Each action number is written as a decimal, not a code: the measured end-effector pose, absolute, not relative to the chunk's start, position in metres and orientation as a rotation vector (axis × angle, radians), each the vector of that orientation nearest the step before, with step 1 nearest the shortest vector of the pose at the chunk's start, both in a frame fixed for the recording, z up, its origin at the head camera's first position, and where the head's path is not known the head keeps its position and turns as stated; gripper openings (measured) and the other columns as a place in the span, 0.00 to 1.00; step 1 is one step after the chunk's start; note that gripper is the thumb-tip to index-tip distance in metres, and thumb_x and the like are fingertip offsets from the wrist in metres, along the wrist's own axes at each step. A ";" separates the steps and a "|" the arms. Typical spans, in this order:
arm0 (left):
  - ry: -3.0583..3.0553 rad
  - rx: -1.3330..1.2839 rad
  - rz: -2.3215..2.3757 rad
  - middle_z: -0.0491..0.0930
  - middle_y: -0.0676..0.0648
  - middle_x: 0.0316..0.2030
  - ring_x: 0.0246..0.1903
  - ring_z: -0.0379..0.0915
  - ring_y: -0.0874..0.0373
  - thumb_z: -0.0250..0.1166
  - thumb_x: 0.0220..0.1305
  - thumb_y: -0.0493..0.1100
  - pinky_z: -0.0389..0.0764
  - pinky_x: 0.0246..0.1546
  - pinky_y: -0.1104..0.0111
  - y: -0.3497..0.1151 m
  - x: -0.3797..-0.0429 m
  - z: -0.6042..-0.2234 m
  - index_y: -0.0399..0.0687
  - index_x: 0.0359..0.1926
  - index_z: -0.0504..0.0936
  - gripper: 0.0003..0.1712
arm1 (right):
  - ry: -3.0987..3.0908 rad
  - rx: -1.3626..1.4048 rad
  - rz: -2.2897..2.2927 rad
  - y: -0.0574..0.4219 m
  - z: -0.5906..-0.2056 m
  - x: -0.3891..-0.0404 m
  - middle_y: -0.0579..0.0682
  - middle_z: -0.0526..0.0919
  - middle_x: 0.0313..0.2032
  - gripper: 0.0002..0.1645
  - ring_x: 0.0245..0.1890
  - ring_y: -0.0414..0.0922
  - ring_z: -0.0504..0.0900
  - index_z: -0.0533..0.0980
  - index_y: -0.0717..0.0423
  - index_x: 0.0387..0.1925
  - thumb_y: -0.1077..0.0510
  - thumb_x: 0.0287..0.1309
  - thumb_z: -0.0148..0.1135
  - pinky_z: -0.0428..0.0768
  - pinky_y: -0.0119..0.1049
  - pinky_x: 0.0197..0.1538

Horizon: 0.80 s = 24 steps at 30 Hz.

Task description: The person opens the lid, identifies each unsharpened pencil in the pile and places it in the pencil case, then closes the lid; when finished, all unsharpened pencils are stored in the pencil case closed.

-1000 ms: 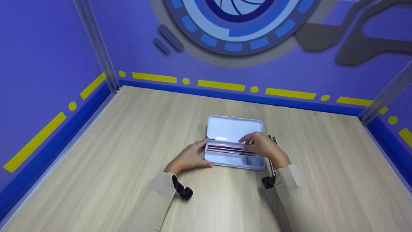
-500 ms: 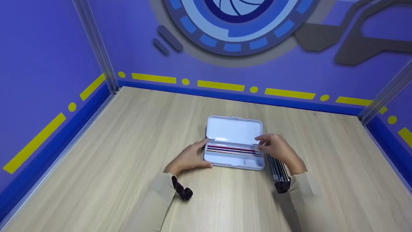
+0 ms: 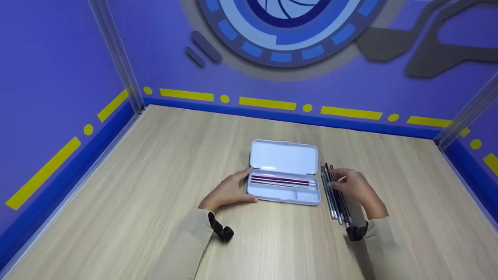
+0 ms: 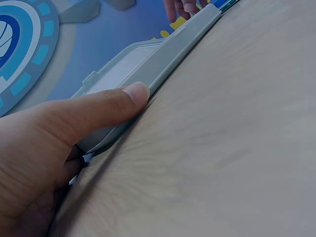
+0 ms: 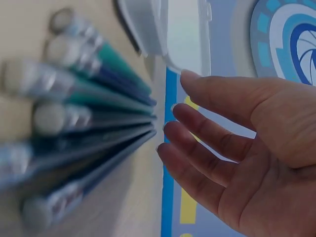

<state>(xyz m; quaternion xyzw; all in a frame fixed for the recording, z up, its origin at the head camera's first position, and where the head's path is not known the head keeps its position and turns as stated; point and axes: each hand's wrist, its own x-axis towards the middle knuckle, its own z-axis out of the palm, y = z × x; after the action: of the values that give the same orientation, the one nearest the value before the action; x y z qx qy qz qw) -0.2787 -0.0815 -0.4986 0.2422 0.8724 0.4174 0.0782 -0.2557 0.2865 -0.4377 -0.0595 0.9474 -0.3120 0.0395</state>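
Note:
An open white pencil case [image 3: 284, 158] lies on the table, its lid folded back. Inside its rear compartment are several pencils [image 3: 278, 179], one of them dark red. My left hand [image 3: 228, 189] holds the case at its left end, thumb [image 4: 111, 106] along the front side and fingers round the back corner. To the right of the case lies a bunch of dark pencils [image 3: 336, 206] with eraser ends toward me. My right hand [image 3: 356, 191] hovers over their far part, fingers loosely bent and apart from the thumb, nothing between them in the right wrist view.
The wood-grain table [image 3: 175, 155] is bordered by blue-purple panels [image 3: 163, 66] at the back and sides. Metal posts [image 3: 122, 66] stand at the corners. Black wrist mounts [image 3: 223, 232] sit on both sleeves.
My right hand has moved right, from above the pencil case to above the loose pencils, and the pencils in the case are now uncovered. The left hand stays on the case.

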 end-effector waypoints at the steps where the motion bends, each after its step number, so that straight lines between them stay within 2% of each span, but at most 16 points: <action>1: 2.612 0.718 1.246 0.61 0.40 0.70 0.70 0.55 0.47 0.79 0.41 0.56 0.59 0.70 0.55 -0.081 -0.279 -0.498 0.49 0.74 0.57 0.61 | 2.896 -0.169 -0.957 0.289 -0.439 -0.255 0.65 0.81 0.46 0.28 0.44 0.56 0.81 0.72 0.69 0.59 0.61 0.59 0.63 0.82 0.47 0.44; 6: 2.606 0.706 1.244 0.60 0.41 0.71 0.71 0.54 0.48 0.79 0.41 0.56 0.58 0.71 0.56 -0.080 -0.279 -0.499 0.51 0.74 0.57 0.61 | 2.871 -0.148 -0.946 0.302 -0.443 -0.249 0.67 0.81 0.45 0.30 0.44 0.57 0.81 0.70 0.71 0.60 0.60 0.59 0.64 0.82 0.48 0.44; 12: 2.610 0.712 1.247 0.60 0.42 0.71 0.71 0.55 0.48 0.79 0.41 0.57 0.59 0.70 0.56 -0.080 -0.280 -0.499 0.53 0.73 0.58 0.60 | 2.797 -0.098 -0.916 0.313 -0.443 -0.245 0.66 0.80 0.45 0.31 0.41 0.53 0.80 0.69 0.72 0.60 0.58 0.59 0.63 0.80 0.45 0.41; 24: 2.615 0.698 1.245 0.60 0.42 0.71 0.71 0.55 0.49 0.78 0.42 0.57 0.59 0.70 0.56 -0.082 -0.279 -0.499 0.53 0.74 0.58 0.60 | 2.749 -0.078 -0.856 0.321 -0.443 -0.245 0.65 0.81 0.41 0.30 0.37 0.50 0.80 0.72 0.72 0.56 0.60 0.54 0.67 0.79 0.45 0.39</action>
<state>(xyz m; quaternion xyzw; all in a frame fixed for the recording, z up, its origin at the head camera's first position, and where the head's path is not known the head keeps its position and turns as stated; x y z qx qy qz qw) -0.2789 -0.0819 -0.4990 0.2336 0.8748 0.4166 0.0811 -0.2454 0.3212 -0.4427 -0.0268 0.9463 -0.2948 0.1303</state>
